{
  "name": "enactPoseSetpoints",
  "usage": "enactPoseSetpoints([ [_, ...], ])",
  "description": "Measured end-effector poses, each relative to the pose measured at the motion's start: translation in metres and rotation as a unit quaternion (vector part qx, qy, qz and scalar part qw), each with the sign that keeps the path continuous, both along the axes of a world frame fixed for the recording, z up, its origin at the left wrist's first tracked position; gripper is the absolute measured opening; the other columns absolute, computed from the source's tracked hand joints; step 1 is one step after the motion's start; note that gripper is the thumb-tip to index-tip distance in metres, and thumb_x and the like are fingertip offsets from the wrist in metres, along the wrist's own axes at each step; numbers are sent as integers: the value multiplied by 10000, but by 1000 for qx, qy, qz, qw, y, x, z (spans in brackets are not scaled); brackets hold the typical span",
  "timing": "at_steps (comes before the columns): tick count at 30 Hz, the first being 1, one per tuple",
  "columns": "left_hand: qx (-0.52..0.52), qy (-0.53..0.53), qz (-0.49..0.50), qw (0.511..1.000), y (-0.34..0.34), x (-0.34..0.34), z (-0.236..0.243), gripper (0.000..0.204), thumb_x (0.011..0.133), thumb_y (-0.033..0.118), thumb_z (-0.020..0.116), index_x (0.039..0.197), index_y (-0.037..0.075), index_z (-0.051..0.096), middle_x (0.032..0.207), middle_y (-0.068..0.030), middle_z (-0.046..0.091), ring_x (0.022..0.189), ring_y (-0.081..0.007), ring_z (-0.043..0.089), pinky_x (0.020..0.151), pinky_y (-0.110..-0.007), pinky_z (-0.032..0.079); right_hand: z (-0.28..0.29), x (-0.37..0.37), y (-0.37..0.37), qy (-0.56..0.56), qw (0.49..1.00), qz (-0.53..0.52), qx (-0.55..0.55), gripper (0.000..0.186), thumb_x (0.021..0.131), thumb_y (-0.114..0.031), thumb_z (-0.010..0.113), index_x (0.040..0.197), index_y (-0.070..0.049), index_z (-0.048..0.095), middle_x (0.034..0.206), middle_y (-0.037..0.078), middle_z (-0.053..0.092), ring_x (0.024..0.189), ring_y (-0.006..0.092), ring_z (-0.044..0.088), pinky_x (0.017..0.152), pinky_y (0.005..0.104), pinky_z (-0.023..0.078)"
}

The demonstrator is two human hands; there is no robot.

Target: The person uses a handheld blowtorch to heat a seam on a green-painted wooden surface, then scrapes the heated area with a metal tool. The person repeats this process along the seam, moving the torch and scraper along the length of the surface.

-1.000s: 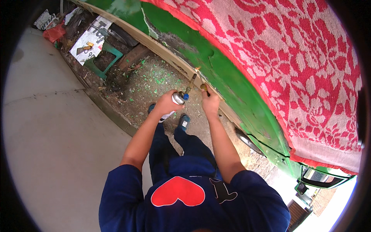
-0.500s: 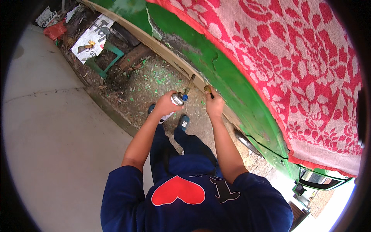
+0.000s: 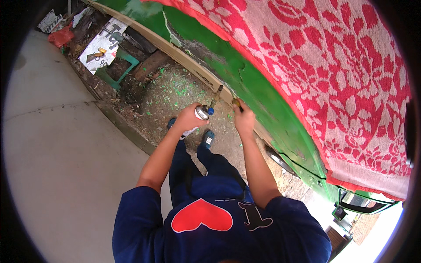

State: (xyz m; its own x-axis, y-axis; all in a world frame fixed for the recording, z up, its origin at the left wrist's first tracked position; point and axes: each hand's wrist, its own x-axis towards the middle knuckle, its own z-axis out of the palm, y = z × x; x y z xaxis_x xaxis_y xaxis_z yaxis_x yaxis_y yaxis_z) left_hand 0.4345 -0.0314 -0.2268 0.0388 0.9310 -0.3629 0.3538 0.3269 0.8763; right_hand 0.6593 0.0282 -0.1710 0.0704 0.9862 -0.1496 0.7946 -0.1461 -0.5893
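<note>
The left hand [image 3: 189, 117] is closed around a small torch canister [image 3: 202, 112] with a blue collar, its brass nozzle [image 3: 215, 95] angled up at the pale strip [image 3: 188, 61] along the lower edge of the green vehicle body [image 3: 245, 79]. The right hand [image 3: 244, 119] grips a short tool with a yellowish handle [image 3: 237, 103], its tip against the same edge, just beside the nozzle; what kind of blade it carries is too small to tell. Green paint flakes [image 3: 175, 92] litter the dirt [image 3: 153, 105] below, so the step in hand looks like heating and scraping paint off the panel. The next move likely calls for keeping nozzle and tool tip close on 1 patch, well clear of the red-and-white patterned cloth [image 3: 333, 65] draped above.
</note>
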Motion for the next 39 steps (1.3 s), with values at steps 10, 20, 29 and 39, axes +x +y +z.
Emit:
enactPoseSetpoints([
  [10,-49,0,-28,998,12,-9,19,732,619,298,904,1222,2,614,1080,-174,711,1002,-282,700,876,-385,542,-10,-11,-5,-6,999,-41,-7,370,893,-261,695,1241,-137,696,1103,234,694,1001,388,685,875,448,538],
  [20,-3,3,-32,999,8,3,9,702,618,295,902,1185,-7,618,1001,-175,715,913,-281,713,793,-370,553,2,38,-24,20,998,-48,-19,495,861,-306,749,1251,-15,662,885,178,683,803,277,662,750,365,520],
  [29,-22,-69,6,997,6,12,-10,716,636,289,908,1213,-13,612,1040,-177,716,960,-284,704,844,-373,543,-13,64,-38,92,989,-86,-80,494,845,-279,773,1203,42,661,706,53,599,592,136,553,579,292,451],
  [39,-16,-17,2,1000,11,21,-5,719,660,238,911,1236,-37,582,1053,-154,714,962,-229,695,861,-360,544,-12,80,-40,94,984,-100,-114,562,829,-361,770,1215,32,660,845,145,683,772,210,649,756,327,516],
])
